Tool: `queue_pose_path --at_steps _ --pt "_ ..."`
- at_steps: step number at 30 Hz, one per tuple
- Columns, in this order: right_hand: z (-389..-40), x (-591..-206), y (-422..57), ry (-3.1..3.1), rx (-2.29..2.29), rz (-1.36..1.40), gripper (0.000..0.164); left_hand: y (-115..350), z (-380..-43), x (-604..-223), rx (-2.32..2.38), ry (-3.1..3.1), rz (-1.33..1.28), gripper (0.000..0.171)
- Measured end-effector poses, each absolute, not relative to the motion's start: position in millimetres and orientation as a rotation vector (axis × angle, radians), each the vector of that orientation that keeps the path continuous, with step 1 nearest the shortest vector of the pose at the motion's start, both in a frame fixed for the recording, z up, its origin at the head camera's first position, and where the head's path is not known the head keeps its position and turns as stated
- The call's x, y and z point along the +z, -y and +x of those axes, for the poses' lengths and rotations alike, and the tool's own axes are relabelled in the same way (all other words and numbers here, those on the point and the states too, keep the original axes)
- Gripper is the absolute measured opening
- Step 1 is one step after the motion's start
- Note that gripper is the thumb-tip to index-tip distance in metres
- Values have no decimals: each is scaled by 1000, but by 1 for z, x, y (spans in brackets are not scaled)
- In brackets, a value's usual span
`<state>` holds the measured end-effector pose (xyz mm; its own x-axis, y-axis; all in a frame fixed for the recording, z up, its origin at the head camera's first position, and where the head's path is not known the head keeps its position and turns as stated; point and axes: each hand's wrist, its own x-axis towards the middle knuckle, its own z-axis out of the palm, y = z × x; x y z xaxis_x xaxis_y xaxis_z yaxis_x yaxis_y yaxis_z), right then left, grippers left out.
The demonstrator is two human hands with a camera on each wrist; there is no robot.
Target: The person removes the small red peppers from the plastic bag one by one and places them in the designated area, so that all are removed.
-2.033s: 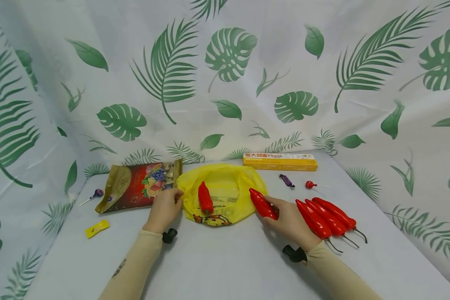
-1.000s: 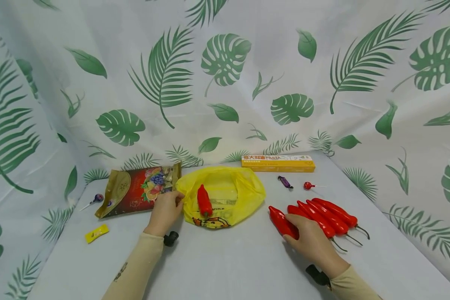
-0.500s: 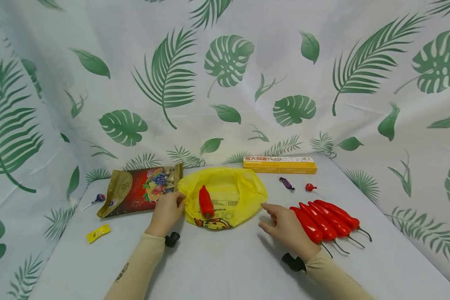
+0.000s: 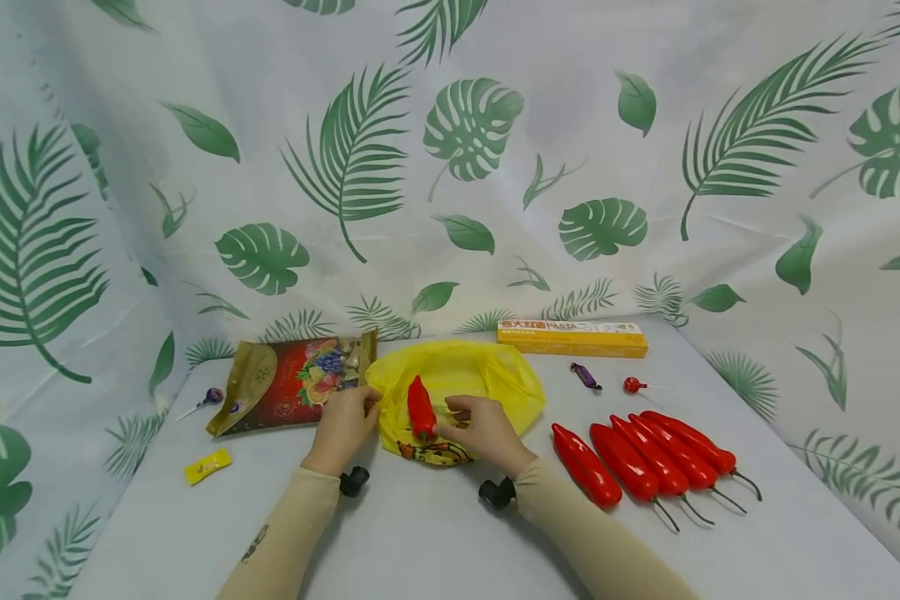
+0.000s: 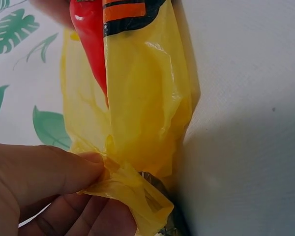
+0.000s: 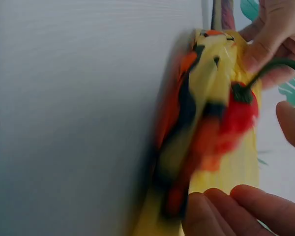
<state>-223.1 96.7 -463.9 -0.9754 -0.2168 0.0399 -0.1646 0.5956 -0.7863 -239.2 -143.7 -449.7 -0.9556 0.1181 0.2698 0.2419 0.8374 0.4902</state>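
Note:
My left hand (image 4: 347, 427) pinches the left rim of a yellow plastic bag (image 4: 521, 383) between thumb and fingers; the left wrist view shows the bunched plastic in that grip. A red chili pepper (image 4: 421, 408) with a green stem (image 6: 265, 71) lies in the bag's mouth, its tip pointing away. Over the bag's front right side is my right hand (image 4: 487, 431), close beside that pepper. Its thumb and fingers are spread apart and hold nothing. Right of the bag, a loose red chili pepper (image 4: 585, 467) lies on the table, beside several more red chili peppers (image 4: 622, 461) in a row.
A red and gold candy packet (image 4: 292, 385) lies left of the bag. Farther left are a lollipop (image 4: 213, 396) and a yellow wrapped sweet (image 4: 207, 466). At the back right sit a pasta box (image 4: 572, 339), a purple wrapped sweet (image 4: 586, 377) and a red lollipop (image 4: 632, 384).
My right hand brought a chili pepper back from the bag's edge, set it beside the row and let go. It then moved left over the bag. My left hand kept its grip.

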Motion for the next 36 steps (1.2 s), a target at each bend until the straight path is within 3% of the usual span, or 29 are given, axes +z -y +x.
queue_pose_path --at_steps 6,18,36 --pt "-242 -466 -66 -2703 -1347 -344 64 143 -240 -449 -783 2796 -269 16" --pt "-246 -464 -49 -2716 -1327 -255 53 144 -242 -451 -788 2801 -263 17" --pt "-202 -452 -105 -2847 -1284 -251 49 146 -241 -453 -800 2790 -276 15"
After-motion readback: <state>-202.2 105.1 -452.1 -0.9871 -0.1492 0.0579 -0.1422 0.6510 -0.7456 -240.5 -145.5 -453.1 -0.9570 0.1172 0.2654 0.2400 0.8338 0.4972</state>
